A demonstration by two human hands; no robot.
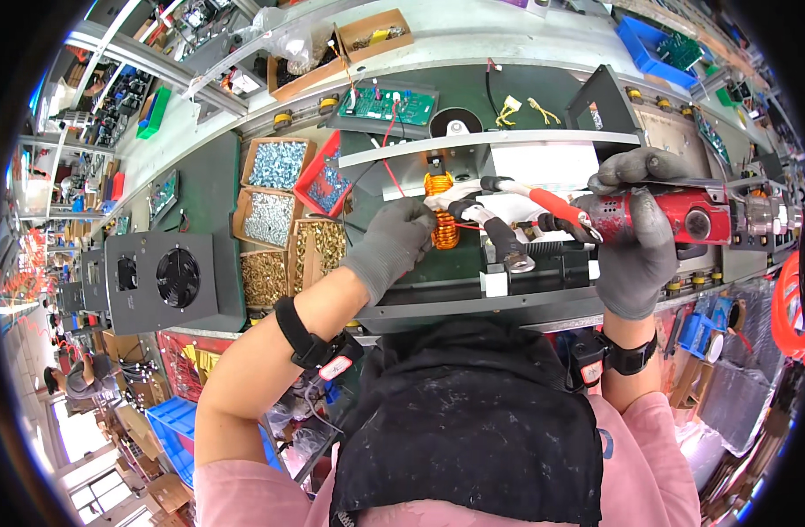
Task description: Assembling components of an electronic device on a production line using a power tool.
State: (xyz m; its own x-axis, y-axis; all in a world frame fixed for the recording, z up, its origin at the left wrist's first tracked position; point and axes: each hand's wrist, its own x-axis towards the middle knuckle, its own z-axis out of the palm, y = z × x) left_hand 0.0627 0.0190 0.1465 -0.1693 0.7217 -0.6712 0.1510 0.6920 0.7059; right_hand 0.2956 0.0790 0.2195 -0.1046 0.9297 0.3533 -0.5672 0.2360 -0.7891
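My gloved left hand (392,246) is closed, its fingertips pinched beside an orange copper-wound coil (444,220) in an open grey metal housing (525,303). What those fingertips hold is hidden. My gloved right hand (635,255) wraps round a red power tool (699,220) with a vented body, at the right side of the housing. Thick white cables (495,195) run between the hands, one with a red sleeve (558,207) reaching toward the tool. A black-sleeved cable end with a metal lug (515,255) lies over dark finned parts.
Bins of screws (278,167) and a red bin (325,183) stand left of the housing. Beyond it lies a green circuit board (389,105). A grey panel with a fan (176,277) is farther left. An orange coiled hose (790,303) hangs at right.
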